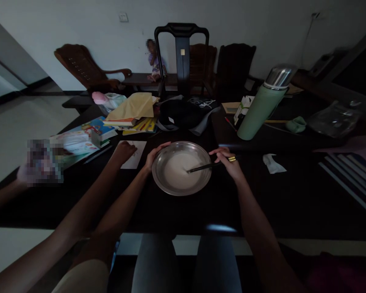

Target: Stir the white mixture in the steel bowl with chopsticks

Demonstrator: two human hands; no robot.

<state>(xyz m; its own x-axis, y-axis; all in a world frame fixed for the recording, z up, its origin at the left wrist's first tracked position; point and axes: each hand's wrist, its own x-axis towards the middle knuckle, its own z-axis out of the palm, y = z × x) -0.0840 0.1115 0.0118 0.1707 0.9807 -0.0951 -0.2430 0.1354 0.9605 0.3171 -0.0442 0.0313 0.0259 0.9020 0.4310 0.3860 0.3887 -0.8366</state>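
A round metal bowl (156, 179) stands on the dark table, holding a pale, milky mixture (178, 171). My left hand (155, 156) grips the bowl's left side, fingers along the rim. On the other side, my right hand (228, 162) is closed around dark chopsticks (203, 167), whose tips dip into the mixture near the middle. A gold-coloured ring shows on a finger of that hand. Left of the bowl, another person's hand (125, 154) rests on a white sheet of paper (137, 151).
The other person's second hand (23, 173) is at far left beside a blurred-out object. Books (101, 127), a yellow envelope (137, 106) and a black bag (183, 114) lie behind. A green thermos (259, 110), crumpled tissue (274, 163) and stacked books (350, 175) are rightward. A person sits beyond.
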